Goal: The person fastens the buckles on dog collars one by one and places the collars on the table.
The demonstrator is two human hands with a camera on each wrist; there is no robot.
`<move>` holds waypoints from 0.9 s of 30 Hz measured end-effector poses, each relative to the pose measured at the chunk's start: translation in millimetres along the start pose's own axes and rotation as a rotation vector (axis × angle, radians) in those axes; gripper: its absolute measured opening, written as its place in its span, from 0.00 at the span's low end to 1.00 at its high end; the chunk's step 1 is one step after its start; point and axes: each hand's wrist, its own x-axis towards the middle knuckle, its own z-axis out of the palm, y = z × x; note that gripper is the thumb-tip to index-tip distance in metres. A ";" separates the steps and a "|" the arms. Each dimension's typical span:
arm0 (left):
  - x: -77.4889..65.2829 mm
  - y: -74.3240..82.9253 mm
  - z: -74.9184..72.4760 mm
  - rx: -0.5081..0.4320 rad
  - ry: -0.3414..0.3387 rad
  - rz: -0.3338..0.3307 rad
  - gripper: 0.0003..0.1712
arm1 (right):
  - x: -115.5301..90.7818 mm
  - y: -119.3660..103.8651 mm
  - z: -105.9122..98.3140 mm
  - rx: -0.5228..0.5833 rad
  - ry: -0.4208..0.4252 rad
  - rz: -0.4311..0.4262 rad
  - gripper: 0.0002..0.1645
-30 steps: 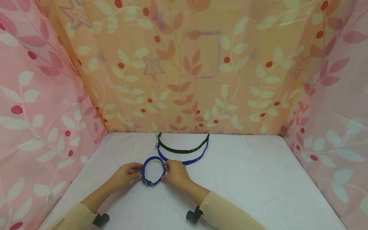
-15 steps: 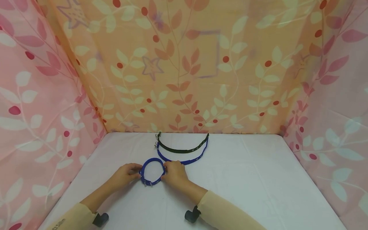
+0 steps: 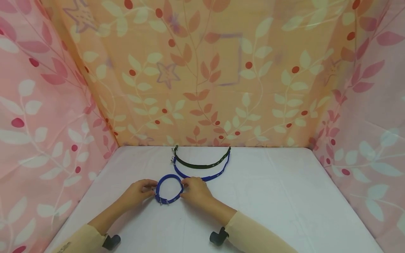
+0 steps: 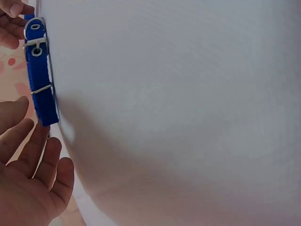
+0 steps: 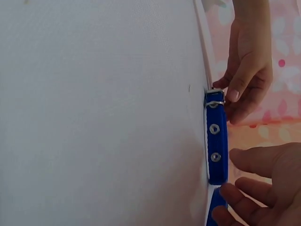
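A blue pet collar [image 3: 169,176], fastened into a loop by a metal buckle, stands on the white table between both hands. My left hand [image 3: 139,191] is at its left side, fingertips right at the band. In the left wrist view the fingers of this hand [image 4: 33,174] are loosely bent at the lower end of the collar [image 4: 40,70]. My right hand [image 3: 197,191] is at the opposite side. The right wrist view shows its thumb and fingers [image 5: 251,207] spread apart beside the collar [image 5: 217,143], whose metal eyelets face the camera.
Behind the loop, a second blue collar [image 3: 216,175] lies unfastened in a curve, partly hidden by the right hand. Beyond it curves a dark green collar [image 3: 196,166] near the table's back edge. Patterned cloth walls [image 3: 196,70] enclose the white table [image 3: 269,196] on three sides.
My right hand has shifted slightly right, so its fingertips overlap the loop less than before. The left hand and the two collars behind stay in place.
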 end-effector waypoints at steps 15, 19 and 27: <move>4.9 32.1 -7.2 0.055 0.043 0.049 0.20 | -22.8 24.7 -54.1 0.084 0.025 -0.121 0.23; 9.9 45.0 -6.8 0.047 0.049 0.084 0.19 | -27.3 35.4 -67.3 0.074 0.069 -0.114 0.23; 22.4 69.7 -7.3 0.066 0.106 0.099 0.20 | -26.6 58.5 -93.5 0.053 0.155 -0.069 0.22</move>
